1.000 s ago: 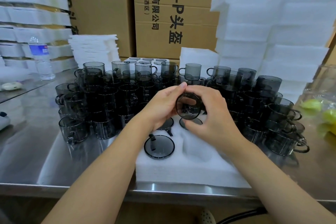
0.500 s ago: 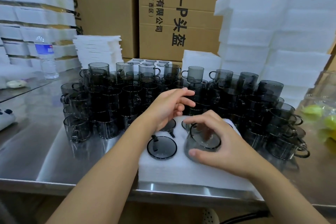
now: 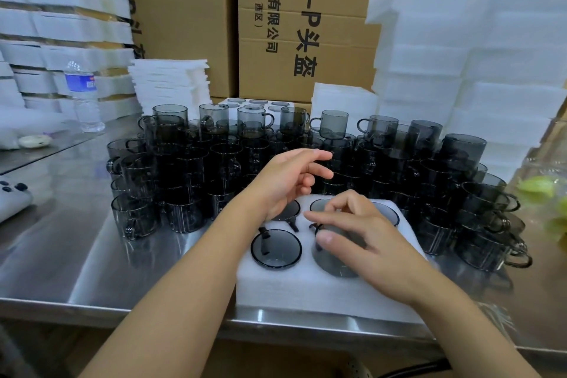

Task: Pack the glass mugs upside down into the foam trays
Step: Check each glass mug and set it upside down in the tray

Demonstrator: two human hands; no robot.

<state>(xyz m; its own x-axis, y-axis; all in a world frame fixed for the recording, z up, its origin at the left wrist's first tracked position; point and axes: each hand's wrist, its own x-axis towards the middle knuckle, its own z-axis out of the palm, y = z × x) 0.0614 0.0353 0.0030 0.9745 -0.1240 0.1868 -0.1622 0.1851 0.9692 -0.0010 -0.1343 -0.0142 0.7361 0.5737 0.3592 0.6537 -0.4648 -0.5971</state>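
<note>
Fingers [image 3: 343, 205] of right hand [image 3: 368, 242]: curled over the inverted glass mug [image 3: 334, 261], thumb on its wall. Mug, higher half a second ago, now sits lower in the foam tray [image 3: 306, 288], near-right cavity. Left hand [image 3: 285, 181]: empty, relaxed, hovering at far side. Judged: seating nearly complete.

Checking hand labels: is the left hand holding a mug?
No: the left hand hovers empty; only the right hand grips a mug.
</note>
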